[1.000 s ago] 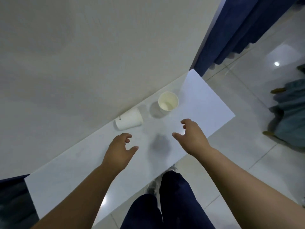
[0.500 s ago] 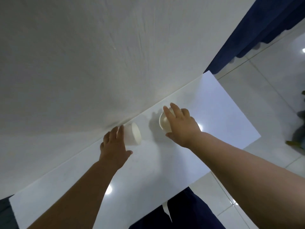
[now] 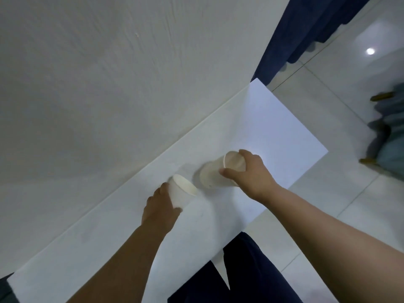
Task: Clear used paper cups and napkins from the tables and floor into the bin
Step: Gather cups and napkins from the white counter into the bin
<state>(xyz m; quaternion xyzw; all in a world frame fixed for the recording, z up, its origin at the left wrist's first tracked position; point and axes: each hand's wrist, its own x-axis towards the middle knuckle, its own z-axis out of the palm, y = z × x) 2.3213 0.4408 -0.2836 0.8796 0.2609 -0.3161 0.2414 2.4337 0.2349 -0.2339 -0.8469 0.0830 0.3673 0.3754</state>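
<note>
Since half a second ago, when both hands were only landing on the cups, each hand has closed round one. The left hand [image 3: 160,207] has drawn the left cup [image 3: 180,193] away from the wall [image 3: 109,84], where it lay on its side, toward the middle of the table [image 3: 273,136]. The right cup [image 3: 213,177], which stood upright a second ago, is now tipped over.

The left hand grips the left cup round its lower body. The cup's long axis runs from lower left to upper right, and its open mouth points up and to the right, toward the other cup. A soft shadow lies on the table beneath it, so it appears to be held just clear of the surface.

The right hand [image 3: 247,173] grasps the right cup from above, thumb on the near side and fingers on the far side of one round end. That end faces up toward the camera, and the body slopes down and left toward the table. Whether its lower end touches the table cannot be told. The two cups sit just beside each other, not touching.

A dark blue curtain [image 3: 295,29] hangs past the table's far corner, above a pale tiled floor [image 3: 349,84]. The person's dark trousers [image 3: 251,270] show below the table's near edge.
</note>
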